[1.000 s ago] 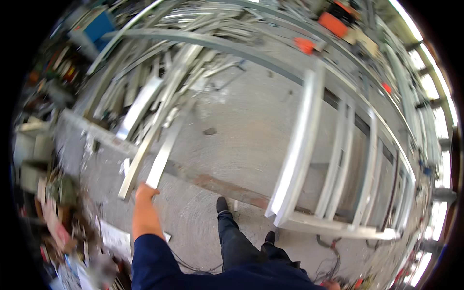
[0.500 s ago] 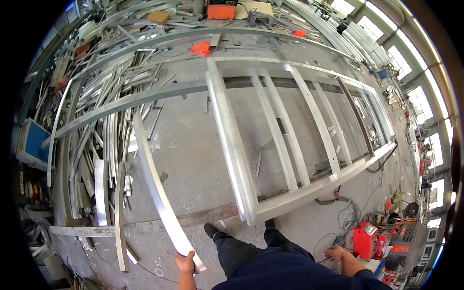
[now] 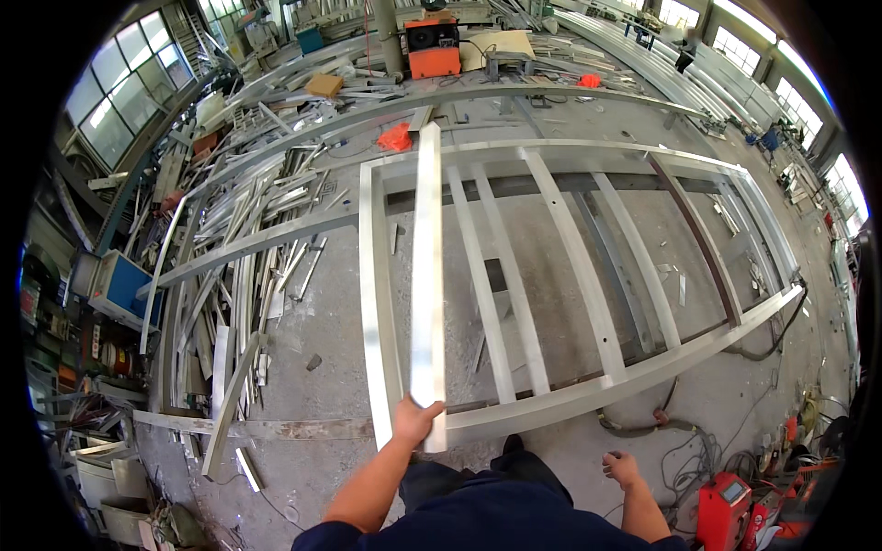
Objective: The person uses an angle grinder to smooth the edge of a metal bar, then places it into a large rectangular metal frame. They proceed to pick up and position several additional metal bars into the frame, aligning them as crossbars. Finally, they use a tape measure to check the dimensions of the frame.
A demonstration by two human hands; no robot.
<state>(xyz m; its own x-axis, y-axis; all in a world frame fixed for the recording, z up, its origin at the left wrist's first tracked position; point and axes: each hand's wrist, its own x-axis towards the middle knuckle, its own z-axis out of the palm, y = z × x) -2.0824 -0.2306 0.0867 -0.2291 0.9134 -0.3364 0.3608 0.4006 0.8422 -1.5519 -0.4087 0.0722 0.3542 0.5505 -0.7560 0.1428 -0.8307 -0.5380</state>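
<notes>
Concrete floor (image 3: 331, 321), strewn with metal offcuts (image 3: 257, 275) around ten o'clock, spreads out; rightward, the left hand (image 3: 416, 422), near six o'clock, its forearm (image 3: 372, 487) slanting toward one, is wrapped round the near end of a pale metal bar (image 3: 428, 275), whose long axis points to twelve over the left side of a silver frame (image 3: 574, 266), contact unclear. Toward five o'clock the right hand (image 3: 621, 466) hangs apart, fingers loosely curled, palm hidden, so whether it holds anything cannot be told.

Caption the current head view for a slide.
Left hand holding a long, straight silvery metal bar over a rectangular silvery metal frame.
</notes>
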